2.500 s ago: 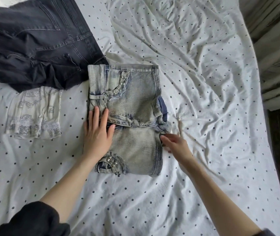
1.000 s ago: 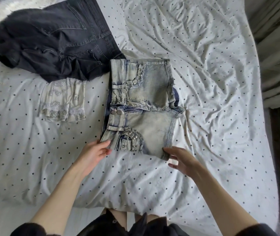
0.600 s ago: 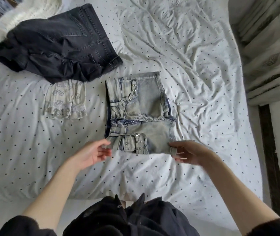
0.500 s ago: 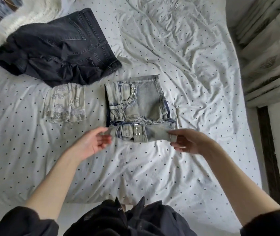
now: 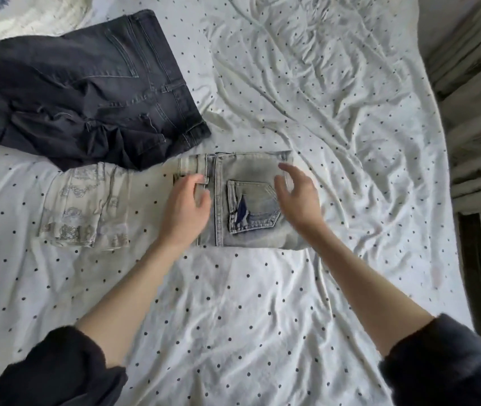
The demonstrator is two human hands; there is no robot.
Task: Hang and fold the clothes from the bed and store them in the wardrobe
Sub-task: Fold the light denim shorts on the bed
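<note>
Your folded light denim shorts (image 5: 251,200) lie near the middle of the bed (image 5: 336,112), back pocket facing up, on the white sheet with small dark dots. Your left hand (image 5: 185,206) rests on the left edge of the shorts, fingers loosely bent with the fingertips at the belt loop; whether they pinch it you cannot tell. Your right hand (image 5: 298,197) is over the right edge of the shorts, fingers spread and relaxed, gripping nothing. Just beside the shorts on the left lies a folded lace-patterned white garment (image 5: 87,206). Behind that, dark jeans (image 5: 87,83) lie crumpled, their waistband near the shorts' far left corner.
</note>
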